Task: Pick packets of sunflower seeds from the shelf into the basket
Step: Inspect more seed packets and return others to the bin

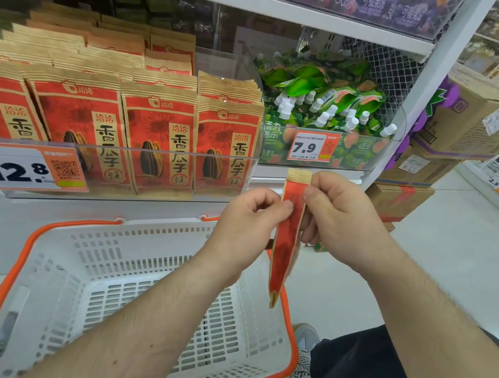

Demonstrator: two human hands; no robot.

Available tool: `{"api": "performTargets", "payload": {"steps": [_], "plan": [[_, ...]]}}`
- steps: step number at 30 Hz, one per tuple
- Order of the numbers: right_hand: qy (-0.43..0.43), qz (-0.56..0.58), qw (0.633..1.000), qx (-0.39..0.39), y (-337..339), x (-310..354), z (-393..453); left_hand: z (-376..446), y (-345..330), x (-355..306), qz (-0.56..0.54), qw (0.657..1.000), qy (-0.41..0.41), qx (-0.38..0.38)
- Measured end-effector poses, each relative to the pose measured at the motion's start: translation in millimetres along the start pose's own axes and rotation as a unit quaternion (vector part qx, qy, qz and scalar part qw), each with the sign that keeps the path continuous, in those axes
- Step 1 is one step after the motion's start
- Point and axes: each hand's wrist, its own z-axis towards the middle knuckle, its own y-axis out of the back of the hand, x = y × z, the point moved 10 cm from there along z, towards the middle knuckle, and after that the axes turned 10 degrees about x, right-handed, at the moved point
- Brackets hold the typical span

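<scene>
Bright, even light — warped edges

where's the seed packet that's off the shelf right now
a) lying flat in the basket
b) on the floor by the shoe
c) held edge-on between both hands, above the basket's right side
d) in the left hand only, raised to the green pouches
c: the packet hangs edge-on, pinched by the left hand and the right hand, over the right rim of the basket, which shows no packet inside.
</scene>
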Motion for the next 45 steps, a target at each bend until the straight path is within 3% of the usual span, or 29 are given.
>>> {"api": "performTargets", "payload": {"steps": [6, 9, 12, 18, 24, 37, 45], "plan": [[0.006, 0.012, 1.0, 0.021, -3, -2, 1, -1, 0, 3, -0.071, 0.997, 0.037, 0.005], [0.006, 0.031, 0.997, 0.069, -8, 0, -1, -1, 4, 4, -0.079, 0.996, 0.038, -0.02], [-0.003, -0.025, 0.992, 0.125, -16, 1, -6, -1, 5, 4, -0.087, 0.995, 0.039, -0.027], [0.003, -0.048, 0.989, 0.139, -17, 4, -10, -3, 6, 5, -0.068, 0.996, 0.04, -0.043], [-0.054, -0.125, 0.967, 0.217, -34, -8, -19, -2, 10, 4, -0.074, 0.994, 0.037, -0.066], [-0.05, -0.223, 0.958, 0.172, -38, -16, -13, -4, 13, 8, -0.099, 0.99, 0.041, -0.088], [-0.045, -0.161, 0.951, 0.259, -44, -26, -19, -3, 4, 21, -0.116, 0.988, 0.085, -0.051]]}}
